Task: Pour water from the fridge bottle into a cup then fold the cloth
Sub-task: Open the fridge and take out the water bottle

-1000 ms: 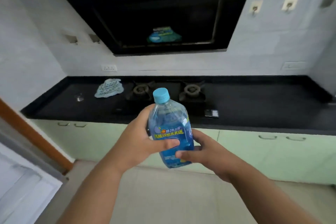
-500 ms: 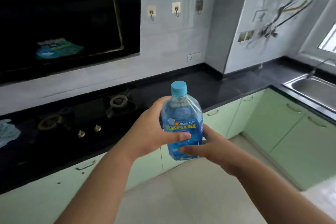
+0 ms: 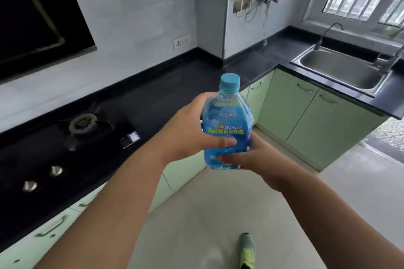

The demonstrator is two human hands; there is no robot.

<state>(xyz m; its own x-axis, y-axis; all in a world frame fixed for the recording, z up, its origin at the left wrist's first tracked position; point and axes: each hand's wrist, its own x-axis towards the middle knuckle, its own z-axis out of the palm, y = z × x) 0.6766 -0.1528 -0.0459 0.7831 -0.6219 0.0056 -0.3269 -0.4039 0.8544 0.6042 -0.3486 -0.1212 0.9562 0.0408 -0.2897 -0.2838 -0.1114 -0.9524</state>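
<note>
Between both hands' fingers the capped bottle stays gripped; view has swung from cloth toward sink, no cup visible yet.

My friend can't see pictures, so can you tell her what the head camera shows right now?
A person's left hand and right hand hold an upright blue bottle, its blue cap on, above a pale kitchen floor. A black counter with a gas burner runs left; a steel sink sits right, under a window.
</note>
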